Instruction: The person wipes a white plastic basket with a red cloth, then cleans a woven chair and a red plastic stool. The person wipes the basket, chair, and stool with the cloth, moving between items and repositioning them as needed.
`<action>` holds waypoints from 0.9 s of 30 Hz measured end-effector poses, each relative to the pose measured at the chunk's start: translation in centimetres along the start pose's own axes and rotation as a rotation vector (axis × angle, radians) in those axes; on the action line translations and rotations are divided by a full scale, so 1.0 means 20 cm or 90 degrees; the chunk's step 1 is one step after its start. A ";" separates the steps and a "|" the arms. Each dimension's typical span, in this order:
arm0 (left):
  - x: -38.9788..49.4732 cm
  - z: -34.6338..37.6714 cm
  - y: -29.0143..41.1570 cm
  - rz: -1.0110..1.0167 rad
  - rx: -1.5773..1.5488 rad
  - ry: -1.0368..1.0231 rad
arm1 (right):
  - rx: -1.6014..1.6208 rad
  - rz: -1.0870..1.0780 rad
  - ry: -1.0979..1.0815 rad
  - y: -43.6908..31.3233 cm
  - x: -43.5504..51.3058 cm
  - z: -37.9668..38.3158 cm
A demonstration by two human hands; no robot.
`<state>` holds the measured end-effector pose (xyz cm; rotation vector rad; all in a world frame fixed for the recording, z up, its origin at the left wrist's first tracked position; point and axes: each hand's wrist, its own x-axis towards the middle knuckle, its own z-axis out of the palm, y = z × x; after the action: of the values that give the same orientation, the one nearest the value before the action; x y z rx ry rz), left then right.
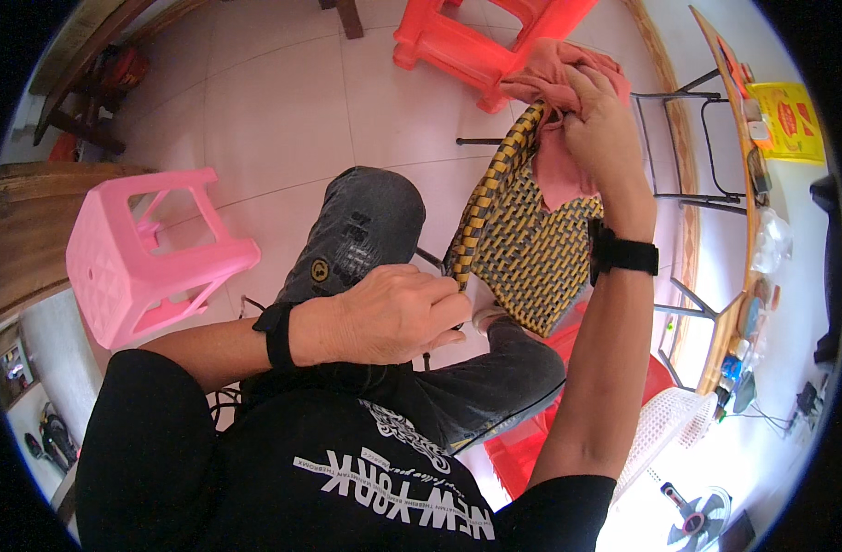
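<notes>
A woven basket [524, 255] in yellow and dark grey strips is tilted on its side between my knees and the red stool. My left hand [393, 314] is closed on the near end of its thick braided rim. At the rim's far end, my right hand [597, 127] grips a reddish-pink cloth [559, 165]. Part of the cloth bunches over the rim, and a loose end hangs against the weave. The fingertips of my right hand are partly hidden in the folds.
A red plastic stool [455, 41] stands beyond the basket, and a pink plastic stool [117, 265] lies tipped at the left. Along the right wall, a narrow table [728, 317] on black metal legs carries small items. A white perforated basket [659, 428] and a fan [697, 517] are lower right.
</notes>
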<state>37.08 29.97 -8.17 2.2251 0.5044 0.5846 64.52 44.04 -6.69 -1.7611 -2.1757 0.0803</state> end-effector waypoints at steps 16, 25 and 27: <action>-0.02 0.03 -0.03 0.022 0.011 0.032 | 0.043 -0.111 -0.083 -0.61 -0.44 -0.14; -0.05 -0.07 -0.01 0.035 -0.026 0.142 | 0.336 -0.078 -0.130 -0.62 -0.73 -0.17; -0.04 -0.12 -0.01 0.011 -0.052 0.179 | 0.400 -0.033 -0.163 -0.62 -0.80 -0.17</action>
<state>35.01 31.03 -7.12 2.0830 0.5925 0.9183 56.57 25.32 -3.85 -1.3808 -2.0362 0.9127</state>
